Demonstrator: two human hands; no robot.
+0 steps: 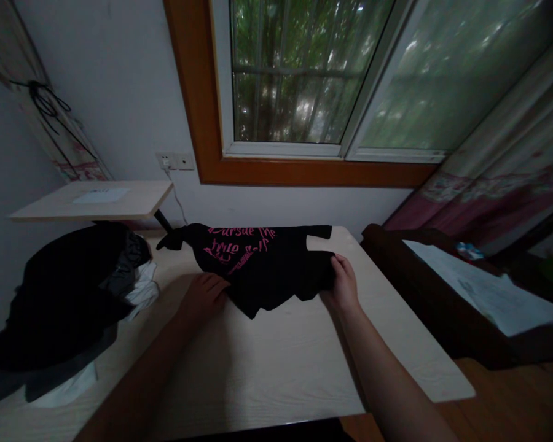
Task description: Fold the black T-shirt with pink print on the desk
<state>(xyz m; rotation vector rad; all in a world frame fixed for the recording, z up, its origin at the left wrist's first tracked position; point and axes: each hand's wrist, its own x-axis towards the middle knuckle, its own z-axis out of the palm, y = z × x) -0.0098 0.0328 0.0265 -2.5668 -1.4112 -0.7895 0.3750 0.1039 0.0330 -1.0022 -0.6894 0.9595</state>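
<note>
And the fingers [342,262] of the right hand [345,288] are pinching, thumb and fingertips closing with hardly a gap on the right edge of a black garment [276,273]! Over on the left, the left hand [205,296] is resting low at the garment's near left edge, its fingers curling; whether they are gripping any cloth, I cannot tell. The garment itself is lying at the far middle of the desk [299,362], between the two hands, pink lettering [242,245] showing across its far left part, one strip sticking out at the far right and a bunched end poking out left. Moving outward, a heap of dark clothes [64,288] is covering the left side of the desk, white cloth [144,288] peeking out beside it. Above that heap, a small raised board [152,199] is carrying a sheet of paper [101,196]. Off to the right, a pale sheet [483,288] is lying over dark brown furniture [424,288], and at the far side, a window [299,73] is showing greenery.
</note>
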